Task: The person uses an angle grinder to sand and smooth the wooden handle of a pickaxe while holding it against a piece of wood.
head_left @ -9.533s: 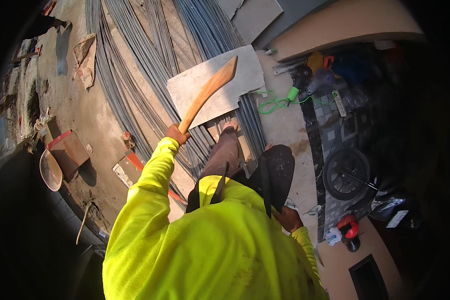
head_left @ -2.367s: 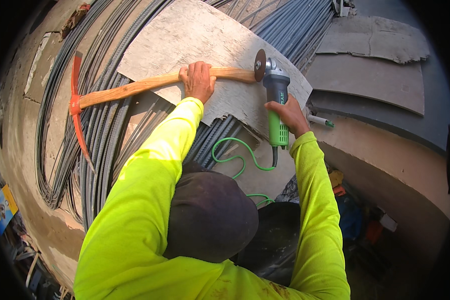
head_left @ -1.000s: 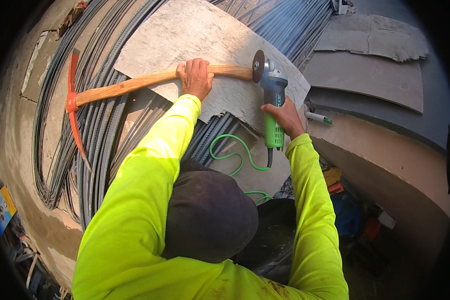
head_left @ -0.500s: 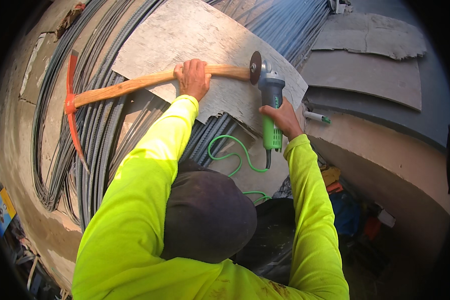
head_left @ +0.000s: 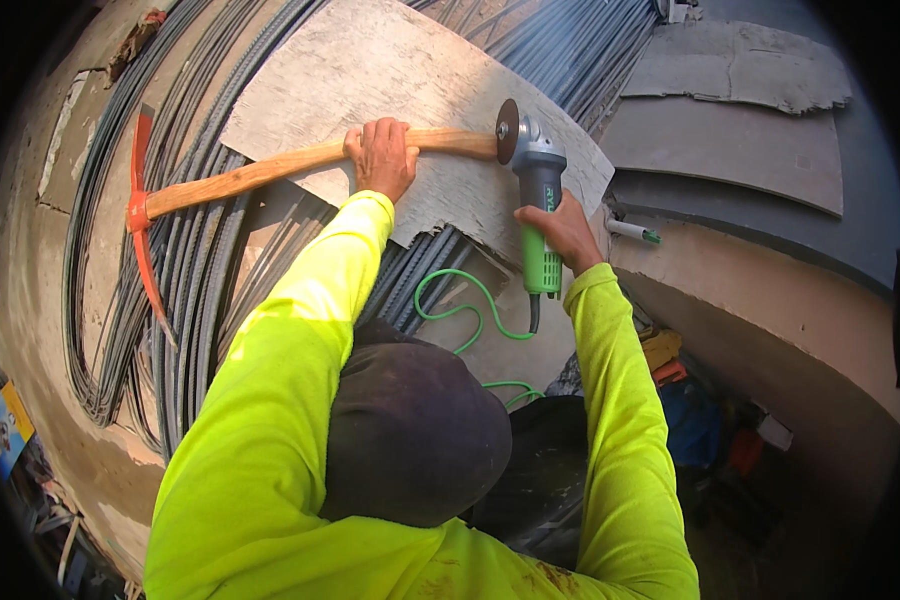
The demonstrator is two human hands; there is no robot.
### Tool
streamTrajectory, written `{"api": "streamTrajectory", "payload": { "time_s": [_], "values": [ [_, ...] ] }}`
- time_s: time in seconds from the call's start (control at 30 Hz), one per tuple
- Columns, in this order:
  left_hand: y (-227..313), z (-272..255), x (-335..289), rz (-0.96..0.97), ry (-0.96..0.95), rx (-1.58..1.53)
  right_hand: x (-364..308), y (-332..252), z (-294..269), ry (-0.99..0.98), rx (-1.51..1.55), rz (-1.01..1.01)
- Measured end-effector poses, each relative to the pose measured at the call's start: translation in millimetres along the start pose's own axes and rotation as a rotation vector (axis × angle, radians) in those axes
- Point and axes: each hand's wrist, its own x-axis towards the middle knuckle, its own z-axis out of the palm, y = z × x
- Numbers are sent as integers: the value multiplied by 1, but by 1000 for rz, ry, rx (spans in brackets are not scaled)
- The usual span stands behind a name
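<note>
My left hand [head_left: 382, 162] is closed over the wooden handle of a pickaxe [head_left: 260, 174], pressing it down on a pale wooden board [head_left: 330, 75]. The pickaxe's orange head [head_left: 139, 211] lies at the far left end of the handle, over dark steel bars. My right hand [head_left: 570, 233] grips the green and grey body of an angle grinder [head_left: 540, 185]. Its brown disc [head_left: 507, 131] stands upright against the right end of the handle. Whether the disc is spinning I cannot tell. A green cord [head_left: 470, 285] runs from the grinder's lower end.
Bundles of ribbed steel bars [head_left: 195, 290] lie under and left of the board, with more [head_left: 590, 65] behind it. Grey sheets [head_left: 730, 150] are stacked at the right. A white tube [head_left: 630, 230] lies beside my right hand. Assorted items, including a blue bag [head_left: 692, 425], sit at lower right.
</note>
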Motion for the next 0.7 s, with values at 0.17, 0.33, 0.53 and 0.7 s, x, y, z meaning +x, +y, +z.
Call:
{"api": "streamTrajectory", "payload": {
  "time_s": [0.17,0.33,0.53,0.7],
  "values": [
    [0,0,0,1,-1,-1,1,-1,-1,-14,8,-14],
    [0,-1,0,4,3,6,1,-3,-1,0,4,-15],
    [-1,0,0,2,0,-1,0,-9,0,-8,-11,-32],
    [-1,4,0,9,24,12,2,-7,0,6,-21,-27]
  ]
}}
